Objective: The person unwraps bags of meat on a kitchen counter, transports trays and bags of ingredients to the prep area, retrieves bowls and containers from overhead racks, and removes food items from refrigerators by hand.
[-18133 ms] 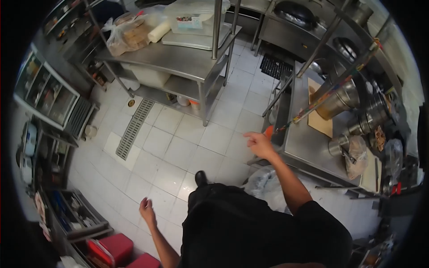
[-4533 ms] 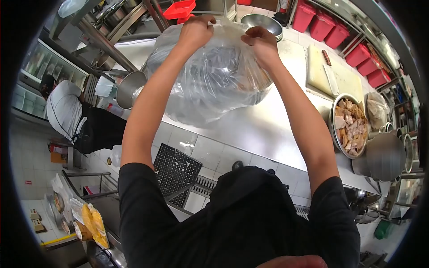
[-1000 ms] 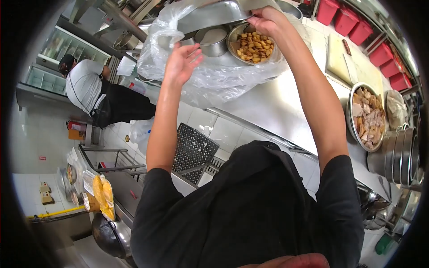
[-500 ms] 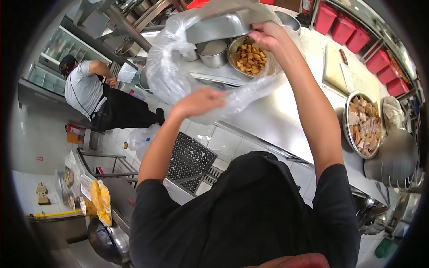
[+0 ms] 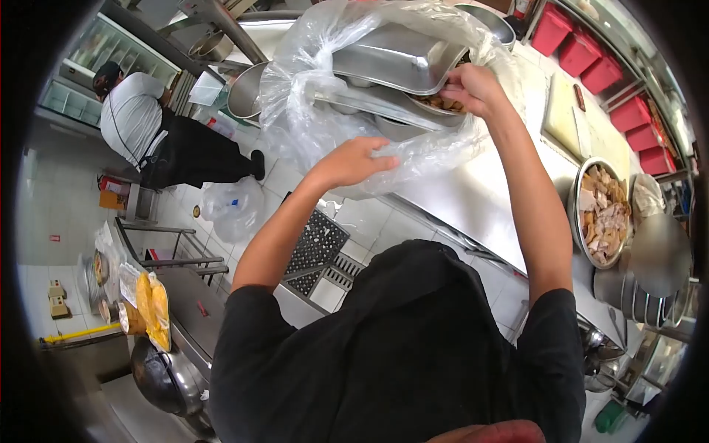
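Note:
My right hand [image 5: 474, 90] grips the near right corner of a shallow rectangular metal tray [image 5: 391, 57], fingers closed on its rim. A large clear plastic bag [image 5: 295, 122] spreads in a ring around the tray, its mouth wide. My left hand [image 5: 356, 161] lies at the near side of the bag, fingers stretched out and thumb apart, holding nothing I can see. Below the tray, mostly hidden, shows a bowl of browned fried pieces [image 5: 436, 100]. A metal bar-like edge [image 5: 377, 109] crosses under the bag's opening.
On the steel counter [image 5: 458, 184] to the right are a cutting board [image 5: 565, 111] with a knife [image 5: 581, 125] and a bowl of cut meat [image 5: 602, 210]. A co-worker [image 5: 144, 122] bends at the left. A plastic bag [image 5: 235, 210] lies on the floor.
The metal tray has come nearer and to the right with my right hand, now covering much of the fried pieces and the metal pot. My left hand has shifted right and its fingers show more clearly.

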The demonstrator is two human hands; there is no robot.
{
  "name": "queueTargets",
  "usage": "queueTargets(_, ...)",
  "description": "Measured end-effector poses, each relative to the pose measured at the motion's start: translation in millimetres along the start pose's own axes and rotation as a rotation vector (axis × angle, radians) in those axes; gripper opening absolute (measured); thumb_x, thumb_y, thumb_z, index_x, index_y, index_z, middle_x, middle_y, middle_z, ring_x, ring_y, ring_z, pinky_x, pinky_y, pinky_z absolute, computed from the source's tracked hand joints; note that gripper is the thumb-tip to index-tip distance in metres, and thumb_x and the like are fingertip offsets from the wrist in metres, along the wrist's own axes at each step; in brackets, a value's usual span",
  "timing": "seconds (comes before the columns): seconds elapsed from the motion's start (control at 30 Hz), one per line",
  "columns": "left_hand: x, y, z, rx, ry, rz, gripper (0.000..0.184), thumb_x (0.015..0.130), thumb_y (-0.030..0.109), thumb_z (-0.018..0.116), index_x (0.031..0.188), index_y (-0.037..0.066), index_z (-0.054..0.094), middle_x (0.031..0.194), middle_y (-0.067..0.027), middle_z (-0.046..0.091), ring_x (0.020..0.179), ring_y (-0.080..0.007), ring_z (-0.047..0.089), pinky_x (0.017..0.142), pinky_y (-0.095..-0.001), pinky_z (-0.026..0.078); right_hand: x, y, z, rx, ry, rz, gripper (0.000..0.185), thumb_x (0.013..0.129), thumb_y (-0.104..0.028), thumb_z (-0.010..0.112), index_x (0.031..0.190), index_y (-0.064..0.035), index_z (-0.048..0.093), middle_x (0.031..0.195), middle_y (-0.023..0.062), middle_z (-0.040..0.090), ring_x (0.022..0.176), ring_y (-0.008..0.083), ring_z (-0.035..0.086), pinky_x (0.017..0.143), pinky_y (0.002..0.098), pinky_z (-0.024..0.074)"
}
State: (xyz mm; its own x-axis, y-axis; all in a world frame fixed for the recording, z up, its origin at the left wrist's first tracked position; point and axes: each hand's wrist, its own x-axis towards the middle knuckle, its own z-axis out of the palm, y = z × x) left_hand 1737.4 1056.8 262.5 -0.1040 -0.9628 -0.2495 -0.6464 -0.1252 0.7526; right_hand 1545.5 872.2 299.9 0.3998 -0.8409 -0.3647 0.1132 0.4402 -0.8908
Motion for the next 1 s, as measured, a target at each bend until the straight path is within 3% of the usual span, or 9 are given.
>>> queueTargets(0.13,10,25,7,-0.084,0.046,0.063,0.060,0.081,0.039,0.063,0.125,0.000,0.047,0.114,-0.0202,0.056,0.103,-0.0242,0.054,0.088,-0.0336,0.042,-38,-7,-8,-0.457,0.226,-0.273,0.035,0.075,-0.010,0.059,0.101,0.0138,0.055,0.088,0.0187,0.059,0.084,0.0255,0.061,0.067,0.0335,0.0495)
queueTargets(0.17,12,30,9,-0.128,0.000,0.063,0.060,0.080,0.039,0.063,0.124,0.001,0.048,0.114,-0.0199,0.056,0.103,-0.0249,0.055,0.088,-0.0338,0.043,-48,-12,-17,-0.598,0.184,-0.238,0.058,0.076,-0.015,0.063,0.124,0.0102,0.043,0.105,0.0197,0.059,0.085,0.0243,0.059,0.071,0.0300,0.0474)
queueTargets(0.27,7,46,18,-0.143,-0.107,0.100,0.058,0.079,0.039,0.064,0.122,0.002,0.051,0.115,-0.0186,0.057,0.103,-0.0266,0.055,0.088,-0.0344,0.043,-76,0,-48,-0.849,0.393,-0.473,0.057,0.075,-0.019,0.065,0.123,0.0067,0.047,0.112,0.0189,0.058,0.082,0.0190,0.058,0.071,0.0288,0.0472)
queueTargets(0.33,6,63,26,-0.023,-0.056,0.156,0.056,0.080,0.037,0.063,0.122,0.002,0.051,0.117,-0.0173,0.056,0.106,-0.0274,0.054,0.091,-0.0348,0.041,-107,7,-68,-0.735,0.396,-0.470,0.055,0.076,-0.020,0.064,0.122,0.0057,0.048,0.112,0.0177,0.058,0.082,0.0177,0.058,0.072,0.0281,0.0469)
queueTargets(0.37,16,67,36,0.035,-0.011,0.234,0.056,0.079,0.037,0.064,0.121,0.002,0.051,0.119,-0.0172,0.055,0.108,-0.0282,0.053,0.092,-0.0350,0.040,-122,11,-78,-0.660,0.404,-0.450,0.049,0.077,-0.022,0.063,0.117,0.0047,0.054,0.102,0.0203,0.063,0.094,0.0292,0.061,0.084,0.0337,0.0455)
queueTargets(0.57,26,71,89,0.186,-0.175,0.249,0.055,0.077,0.035,0.067,0.117,-0.001,0.054,0.123,-0.0207,0.051,0.117,-0.0303,0.046,0.098,-0.0336,0.035,-203,60,-127,-0.333,0.367,-0.363,0.038,0.081,-0.016,0.059,0.113,0.0031,0.056,0.082,0.0104,0.064,0.073,0.0126,0.057,0.065,0.0265,0.0451)
queueTargets(0.7,20,88,110,0.620,0.383,0.378,0.052,0.075,0.028,0.070,0.117,0.001,0.054,0.121,-0.0196,0.050,0.112,-0.0353,0.046,0.096,-0.0396,0.035,-270,101,-165,-0.248,0.240,-0.233,0.030,0.081,-0.005,0.052,0.109,0.0049,0.056,0.076,0.0084,0.063,0.068,0.0121,0.058,0.065,0.0262,0.0470)
queueTargets(0.83,5,148,122,0.123,0.430,0.442,0.040,0.078,0.010,0.066,0.115,0.001,0.054,0.104,-0.0154,0.054,0.099,-0.0247,0.051,0.088,-0.0343,0.040,-338,136,-211,-0.159,0.248,-0.130,0.030,0.078,0.004,0.048,0.107,0.0038,0.056,0.073,0.0057,0.061,0.066,0.0126,0.057,0.065,0.0260,0.0477)
queueTargets(1.0,-10,222,201,-0.344,-0.052,0.490,0.028,0.085,0.006,0.058,0.112,-0.004,0.054,0.097,-0.0098,0.058,0.087,-0.0143,0.055,0.079,-0.0271,0.047,-412,171,-262,-0.213,0.583,-0.175,0.031,0.074,0.000,0.048,0.102,0.0031,0.059,0.076,0.0128,0.064,0.072,0.0199,0.062,0.067,0.0305,0.0487)
